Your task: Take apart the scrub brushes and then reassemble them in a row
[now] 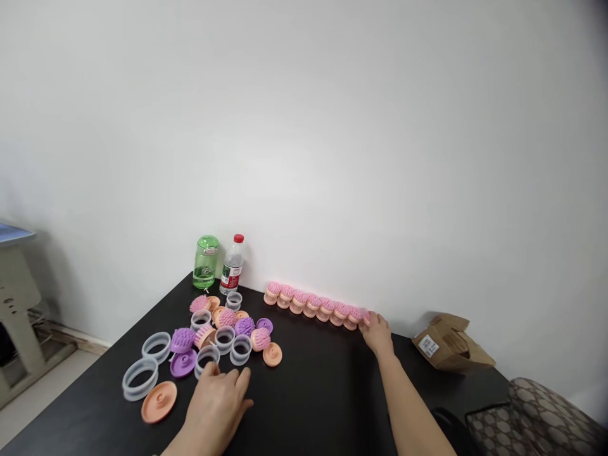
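Observation:
A row of several pink bristled brushes on peach bases (311, 305) stands along the wall. My right hand (377, 334) is closed around the pink brush at the row's right end. My left hand (219, 396) is over the table at the front of the loose parts, fingers apart and bent, its index side near a clear ring (207, 360); it holds nothing visible. Around it lie more clear rings (140, 379), a purple bristle head (182, 340), a purple disc (183, 363), a large orange disc (159, 402) and a small orange disc (272, 354).
On the black table (304, 392), a green bottle (206, 263) and a red-capped water bottle (232, 266) stand at the back left. A brown paper bag (451, 345) lies at the right, near a patterned chair back (546, 411). The white wall borders the table.

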Demonstrator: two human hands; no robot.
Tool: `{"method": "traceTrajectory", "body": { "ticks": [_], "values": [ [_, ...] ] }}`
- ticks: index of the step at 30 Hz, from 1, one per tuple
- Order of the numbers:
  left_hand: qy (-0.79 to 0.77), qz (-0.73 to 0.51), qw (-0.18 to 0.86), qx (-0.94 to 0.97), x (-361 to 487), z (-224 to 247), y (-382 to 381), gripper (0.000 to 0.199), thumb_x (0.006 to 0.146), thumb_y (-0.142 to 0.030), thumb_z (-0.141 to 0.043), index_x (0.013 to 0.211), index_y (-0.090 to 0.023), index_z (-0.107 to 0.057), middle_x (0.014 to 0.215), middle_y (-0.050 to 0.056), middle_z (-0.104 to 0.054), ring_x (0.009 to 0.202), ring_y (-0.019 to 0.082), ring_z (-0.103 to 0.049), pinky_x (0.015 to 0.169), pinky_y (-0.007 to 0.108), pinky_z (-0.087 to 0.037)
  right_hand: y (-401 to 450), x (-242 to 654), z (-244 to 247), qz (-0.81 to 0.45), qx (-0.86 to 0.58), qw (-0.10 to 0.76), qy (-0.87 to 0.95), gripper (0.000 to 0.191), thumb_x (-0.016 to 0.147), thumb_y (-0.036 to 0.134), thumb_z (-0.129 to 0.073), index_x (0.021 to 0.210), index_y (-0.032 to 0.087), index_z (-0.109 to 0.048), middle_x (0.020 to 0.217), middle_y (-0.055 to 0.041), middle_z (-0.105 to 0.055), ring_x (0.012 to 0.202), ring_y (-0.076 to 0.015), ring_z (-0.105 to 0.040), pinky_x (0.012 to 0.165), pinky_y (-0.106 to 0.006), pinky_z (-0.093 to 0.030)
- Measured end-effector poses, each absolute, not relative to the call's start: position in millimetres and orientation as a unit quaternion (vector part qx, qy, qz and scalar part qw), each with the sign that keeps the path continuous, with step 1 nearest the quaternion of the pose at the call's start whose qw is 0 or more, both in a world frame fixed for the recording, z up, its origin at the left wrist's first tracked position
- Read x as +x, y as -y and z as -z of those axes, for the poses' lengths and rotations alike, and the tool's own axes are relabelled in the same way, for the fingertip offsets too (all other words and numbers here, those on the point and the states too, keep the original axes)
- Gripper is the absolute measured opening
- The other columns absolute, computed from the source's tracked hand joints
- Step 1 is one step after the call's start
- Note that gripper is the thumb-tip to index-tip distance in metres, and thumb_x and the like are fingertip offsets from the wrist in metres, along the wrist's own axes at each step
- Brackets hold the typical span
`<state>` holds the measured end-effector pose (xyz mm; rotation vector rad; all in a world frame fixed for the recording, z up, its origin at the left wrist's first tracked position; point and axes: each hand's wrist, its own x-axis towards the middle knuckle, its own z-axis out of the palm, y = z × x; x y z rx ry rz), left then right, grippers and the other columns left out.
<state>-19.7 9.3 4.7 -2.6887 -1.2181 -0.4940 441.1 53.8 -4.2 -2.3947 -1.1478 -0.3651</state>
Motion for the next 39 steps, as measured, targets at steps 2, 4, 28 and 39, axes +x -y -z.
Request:
{"method": "traceTrajectory", "body": {
  "ticks": [2, 4, 28, 39],
  "values": [
    [0.438, 0.147, 0.076, -0.884, -23.5, -7.7, -11.6, 0.023, 0.082, -0.014, -0.068, 0.104, -0.018, -0.07, 0.076, 0.005, -0.073, 0.067, 0.027, -0.069, 0.071, 0.042, -0.047, -48.3, 437.2, -0.3, 0.122, -0.875, 0.221, 0.414, 0.034, 0.096, 0.033, -0.063, 0.126, 0.018, -0.059, 0.13, -0.009, -0.061, 0.11, -0.0246, -0.063, 0.092, -0.047, -0.055],
    [0.457, 0.156, 0.081, -0.872, -28.0, -9.0, -14.3, 0.023, 0.084, -0.013, -0.065, 0.106, -0.018, -0.07, 0.078, 0.005, -0.073, 0.071, 0.027, -0.07, 0.075, 0.044, -0.047, -40.4, 429.8, -5.5, 0.107, -0.878, 0.222, 0.41, 0.034, 0.096, 0.033, -0.063, 0.126, 0.018, -0.059, 0.129, -0.009, -0.061, 0.11, -0.0246, -0.063, 0.091, -0.046, -0.055],
    [0.298, 0.299, -0.168, -0.891, 8.2, -19.4, 7.1, 0.043, 0.07, -0.01, -0.077, 0.104, -0.021, -0.054, 0.104, 0.005, -0.067, 0.096, 0.026, -0.067, 0.083, 0.04, -0.054, 63.5, 155.9, -0.4, -0.302, -0.59, 0.571, 0.485, 0.018, 0.076, 0.035, -0.066, 0.083, 0.02, -0.058, 0.071, 0.0038, -0.061, 0.064, -0.0143, -0.058, 0.062, -0.025, -0.048],
    [0.248, 0.339, -0.197, -0.886, 18.8, 15.1, 14.5, 0.012, 0.089, -0.027, -0.061, 0.097, -0.023, -0.053, 0.092, 0.001, -0.063, 0.078, 0.019, -0.064, 0.071, 0.03, -0.053, 79.0, 169.1, 7.4, -0.266, -0.634, 0.529, 0.498, 0.016, 0.081, 0.034, -0.064, 0.092, 0.023, -0.059, 0.081, 0.0003, -0.064, 0.079, -0.0201, -0.061, 0.073, -0.031, -0.046]
  ]
}}
